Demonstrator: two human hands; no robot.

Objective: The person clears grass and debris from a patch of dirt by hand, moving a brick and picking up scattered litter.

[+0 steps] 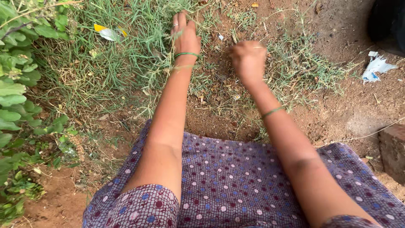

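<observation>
My left hand (184, 34) reaches forward into a patch of long green grass (126, 55), its fingers laid among the blades and closed on a tuft. A green bangle sits on that wrist and a ring on one finger. My right hand (248, 59) is curled into a fist low over thin grass and bare soil (236, 122); whether it grips any blades is blurred. A green bangle circles the right forearm. My lap in purple dotted cloth (236, 185) fills the bottom of the view.
Leafy green plants (17, 105) line the left edge. A yellow and white wrapper (107, 33) lies in the grass at the back left. Crumpled white and blue litter (375, 67) lies at the right. A brick (392, 147) sits at the right edge on red dirt.
</observation>
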